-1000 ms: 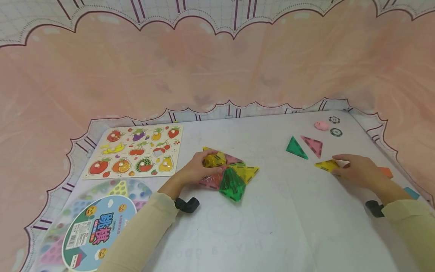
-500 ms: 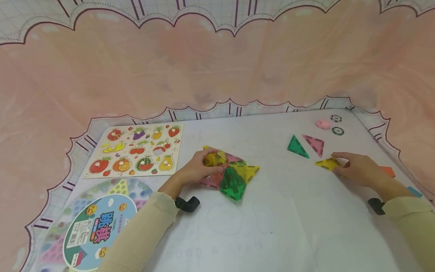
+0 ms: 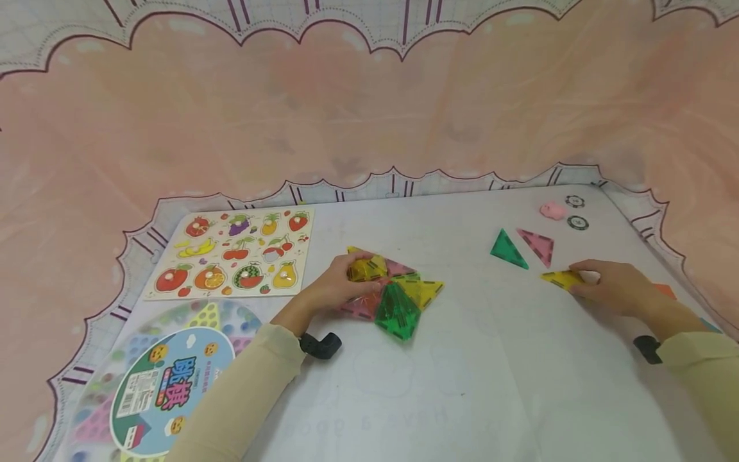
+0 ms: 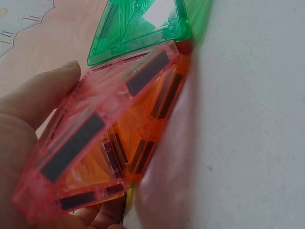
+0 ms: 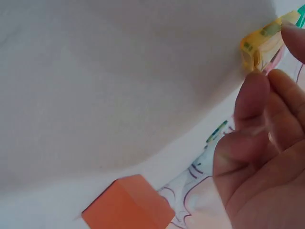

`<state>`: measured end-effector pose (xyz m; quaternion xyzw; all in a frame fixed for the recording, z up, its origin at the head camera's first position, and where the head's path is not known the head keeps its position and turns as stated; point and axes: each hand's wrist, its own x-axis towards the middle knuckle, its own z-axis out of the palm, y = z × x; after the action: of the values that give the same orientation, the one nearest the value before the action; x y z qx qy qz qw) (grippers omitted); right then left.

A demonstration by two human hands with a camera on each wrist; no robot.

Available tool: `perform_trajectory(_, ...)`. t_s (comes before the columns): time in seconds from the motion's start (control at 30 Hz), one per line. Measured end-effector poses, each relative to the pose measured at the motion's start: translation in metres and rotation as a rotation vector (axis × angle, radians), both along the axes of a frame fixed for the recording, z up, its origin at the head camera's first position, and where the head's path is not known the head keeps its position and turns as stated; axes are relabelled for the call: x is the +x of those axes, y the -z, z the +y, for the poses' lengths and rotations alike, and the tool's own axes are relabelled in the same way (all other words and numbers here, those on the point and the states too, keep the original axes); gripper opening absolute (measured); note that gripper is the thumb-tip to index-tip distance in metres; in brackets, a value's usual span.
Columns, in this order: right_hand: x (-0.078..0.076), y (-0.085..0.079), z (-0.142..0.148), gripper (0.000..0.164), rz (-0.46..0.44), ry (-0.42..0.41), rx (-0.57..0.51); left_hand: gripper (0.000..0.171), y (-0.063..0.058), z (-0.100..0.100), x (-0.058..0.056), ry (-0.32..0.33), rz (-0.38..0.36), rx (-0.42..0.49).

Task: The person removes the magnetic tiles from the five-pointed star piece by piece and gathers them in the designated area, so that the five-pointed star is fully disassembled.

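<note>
On the white tabletop, my left hand (image 3: 335,282) grips a cluster of translucent magnetic tiles, its thumb against a pink tile (image 4: 90,114) in the left wrist view. Green (image 3: 398,311) and yellow (image 3: 427,292) triangular tiles spread from the cluster's right side. Part of the cluster lies behind my fingers. Further right, my right hand (image 3: 614,289) pinches a yellow triangular magnetic tile (image 3: 559,278) between thumb and fingers, low over the table or on it. Just beyond that tile lie a green triangle (image 3: 508,250) and a pink triangle (image 3: 538,246), apart from each other.
A fruit peg puzzle board (image 3: 231,253) lies at the back left, with a round board-game package (image 3: 173,391) in front of it. A pink figure (image 3: 553,210) and two round chips (image 3: 577,222) sit back right. An orange block (image 5: 128,205) stands beside my right wrist.
The head view has shifted slightly. Both hands keep their holds, and the tiles show no clear movement on the table.
</note>
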<state>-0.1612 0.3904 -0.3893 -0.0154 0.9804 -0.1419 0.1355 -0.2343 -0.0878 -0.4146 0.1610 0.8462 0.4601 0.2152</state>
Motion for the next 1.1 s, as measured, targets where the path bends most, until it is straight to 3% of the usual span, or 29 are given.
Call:
perform_trajectory(0.37,-0.002,-0.004,0.014,0.075,-0.006,0.041,0.050,0.067,-0.004,0.002,0.001,-0.012,-0.008,-0.008)
perform_trajectory(0.6,0.001,-0.009,0.010,0.078,-0.006,0.102,-0.059,0.065,-0.002,0.003,-0.001,0.003,0.012,0.003)
perform_trajectory(0.9,-0.003,-0.028,-0.055,0.068,0.073,-0.010,-0.197,0.066,-0.004,0.001,0.001,0.002,0.024,-0.017)
perform_trajectory(1.1,-0.014,-0.014,-0.111,0.054,0.105,-0.117,-0.287,0.068,-0.001,0.000,0.001,-0.005,-0.004,-0.015)
